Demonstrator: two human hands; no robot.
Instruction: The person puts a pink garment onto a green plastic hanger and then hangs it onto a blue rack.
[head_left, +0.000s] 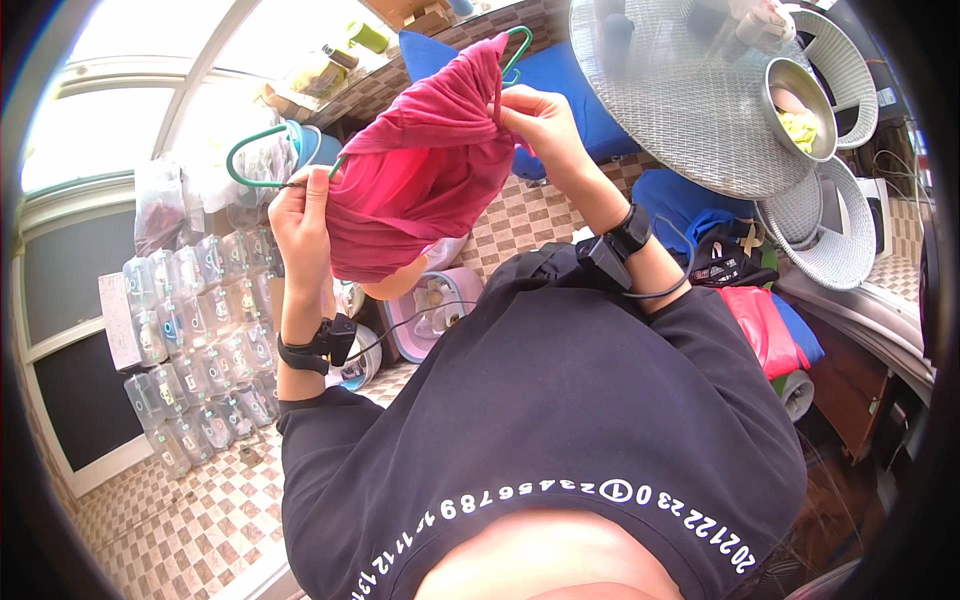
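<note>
A crimson fabric garment (427, 157) hangs bunched in folds between my hands, over a green clothes hanger (251, 182). My left hand (300, 210) grips the hanger at the base of its curved hook, with the thumb on top, beside the garment's left edge. At the garment's upper right, my right hand (541, 124) pinches the cloth's edge between thumb and fingertips. A green bent end of the hanger pokes out of the cloth just above that hand. Folds of cloth hide the middle of the hanger.
A round grey wicker table (675, 112) stands at upper right, bearing a metal bowl (780, 139). Stacked clear plastic boxes (202, 322) are on the left. A pink basket (405, 349) sits on the checkered floor (210, 510). Folded clothes (761, 322) lie on the right.
</note>
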